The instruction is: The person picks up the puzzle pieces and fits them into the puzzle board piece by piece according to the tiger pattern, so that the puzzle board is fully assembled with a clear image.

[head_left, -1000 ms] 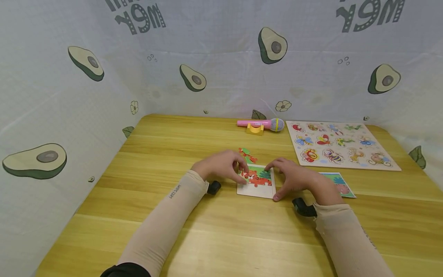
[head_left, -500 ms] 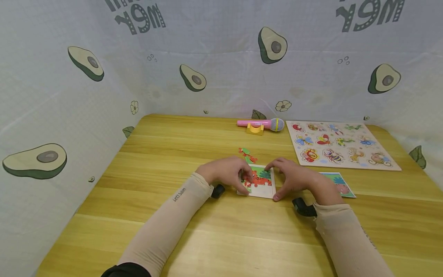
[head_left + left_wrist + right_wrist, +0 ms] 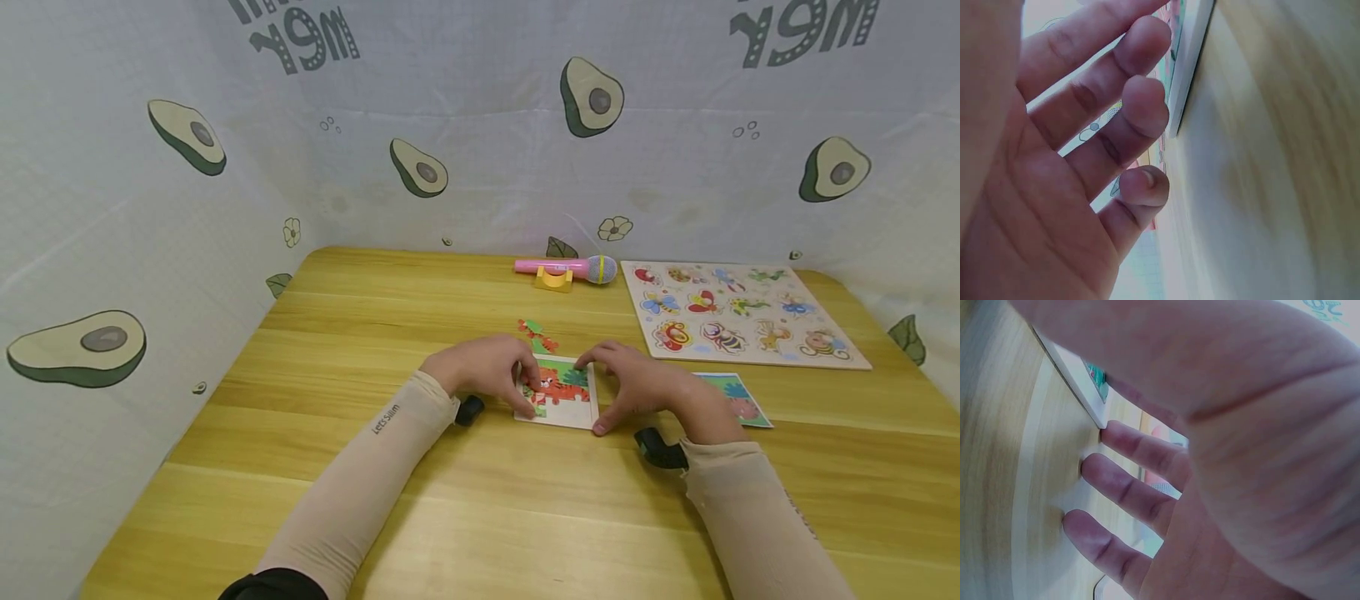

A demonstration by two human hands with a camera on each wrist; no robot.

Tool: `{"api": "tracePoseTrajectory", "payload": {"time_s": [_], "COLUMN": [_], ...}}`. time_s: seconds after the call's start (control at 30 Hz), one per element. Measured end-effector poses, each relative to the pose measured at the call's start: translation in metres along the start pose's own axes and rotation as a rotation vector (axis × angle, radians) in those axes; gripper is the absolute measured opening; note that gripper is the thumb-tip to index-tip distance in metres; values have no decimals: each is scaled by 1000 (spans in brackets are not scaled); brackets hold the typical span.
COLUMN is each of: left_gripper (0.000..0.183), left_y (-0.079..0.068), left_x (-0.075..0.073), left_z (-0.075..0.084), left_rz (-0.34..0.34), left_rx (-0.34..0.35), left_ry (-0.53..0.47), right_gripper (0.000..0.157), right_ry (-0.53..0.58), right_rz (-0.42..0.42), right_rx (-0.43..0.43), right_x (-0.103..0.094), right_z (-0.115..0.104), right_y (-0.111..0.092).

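A small framed jigsaw puzzle board [image 3: 573, 415] lies on the table between both hands, its upper part filled with tiger pieces [image 3: 564, 386] and its lower right bare. My left hand [image 3: 483, 367] bends over the board's left side, thumb and fingers pinching a puzzle piece [image 3: 541, 410] at the lower left. That piece lies against the tiger pieces and is partly covered by the fingers. My right hand [image 3: 637, 383] grips the board's right side, index finger at the upper corner and thumb at the lower. In the right wrist view, the other fingers [image 3: 1110, 478] spread beside the frame.
Loose red and green puzzle pieces [image 3: 538, 336] lie just behind the board. A picture card [image 3: 738, 404] is partly hidden by the right hand. Farther back are a wooden insect board [image 3: 705, 362] and a pink toy microphone [image 3: 562, 268] on a yellow stand [image 3: 553, 282].
My left hand has moved down along the board's left side, then slightly back left. A piece now shows at the lower left of the picture. My right hand has stayed put.
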State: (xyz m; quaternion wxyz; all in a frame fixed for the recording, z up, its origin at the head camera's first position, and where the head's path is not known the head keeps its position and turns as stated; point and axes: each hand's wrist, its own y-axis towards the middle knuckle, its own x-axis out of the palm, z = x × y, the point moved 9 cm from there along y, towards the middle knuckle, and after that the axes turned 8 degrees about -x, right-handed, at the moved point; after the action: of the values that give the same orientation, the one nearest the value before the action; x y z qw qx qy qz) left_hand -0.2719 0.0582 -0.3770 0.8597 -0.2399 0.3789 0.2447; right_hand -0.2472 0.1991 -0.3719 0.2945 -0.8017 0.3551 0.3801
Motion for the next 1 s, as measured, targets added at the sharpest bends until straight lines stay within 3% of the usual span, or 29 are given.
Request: {"api": "tracePoseTrajectory", "payload": {"time_s": [0.57, 0.8, 1.0], "left_gripper": [19, 21, 23], "left_y": [-1, -2, -1], "left_x": [-2, -1, -1], "left_z": [8, 9, 10], "left_rz": [7, -13, -9], "left_rx": [31, 28, 26], "left_ry": [142, 108, 137], "right_gripper": [85, 84, 84], "right_ry": [7, 12, 10], "right_rz": [-7, -6, -5], "right_rx": [11, 14, 14], "right_x": [1, 1, 1], "right_z": [1, 0, -1], "right_y": [0, 0, 0]}}
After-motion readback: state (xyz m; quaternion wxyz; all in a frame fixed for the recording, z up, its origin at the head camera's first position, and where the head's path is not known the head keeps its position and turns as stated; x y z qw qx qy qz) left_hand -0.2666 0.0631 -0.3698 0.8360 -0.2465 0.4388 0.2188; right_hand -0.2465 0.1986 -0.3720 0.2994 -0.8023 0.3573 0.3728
